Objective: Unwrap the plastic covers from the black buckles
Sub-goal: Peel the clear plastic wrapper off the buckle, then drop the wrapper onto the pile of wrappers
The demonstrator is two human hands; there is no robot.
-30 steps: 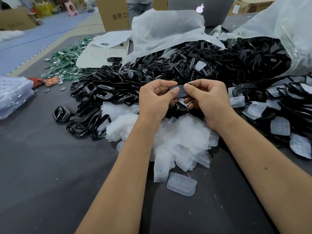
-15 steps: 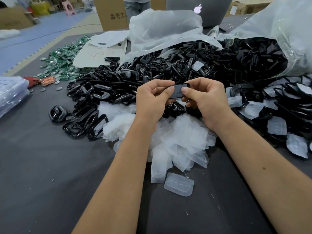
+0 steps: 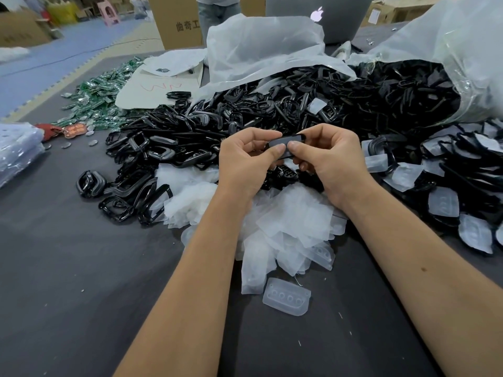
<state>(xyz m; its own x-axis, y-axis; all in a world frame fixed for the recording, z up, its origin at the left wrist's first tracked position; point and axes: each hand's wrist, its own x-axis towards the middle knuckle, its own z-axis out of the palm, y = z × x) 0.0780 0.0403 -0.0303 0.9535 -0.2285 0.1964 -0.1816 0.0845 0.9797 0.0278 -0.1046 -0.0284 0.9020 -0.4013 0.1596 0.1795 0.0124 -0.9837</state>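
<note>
My left hand (image 3: 246, 161) and my right hand (image 3: 330, 159) hold one black buckle (image 3: 285, 141) between thumbs and forefingers, above the table. A thin plastic cover still lies over its face. Under my hands lies a heap of removed clear covers (image 3: 283, 221), with one moulded cover (image 3: 286, 300) lying apart near me. A big pile of bare black buckles (image 3: 190, 142) spreads to the left and behind. Covered buckles (image 3: 446, 180) lie at the right.
A large clear bag (image 3: 468, 63) spills buckles at the back right. White plastic sheeting (image 3: 261, 47), a laptop (image 3: 318, 14) and cardboard boxes (image 3: 177, 23) stand behind. Green parts (image 3: 98, 102) lie at the far left, a plastic stack (image 3: 16, 151) at the left edge. Dark table (image 3: 68, 281).
My two hands have drawn a little closer together on the buckle, thumbs now nearly touching over its face. The piles have not moved.
</note>
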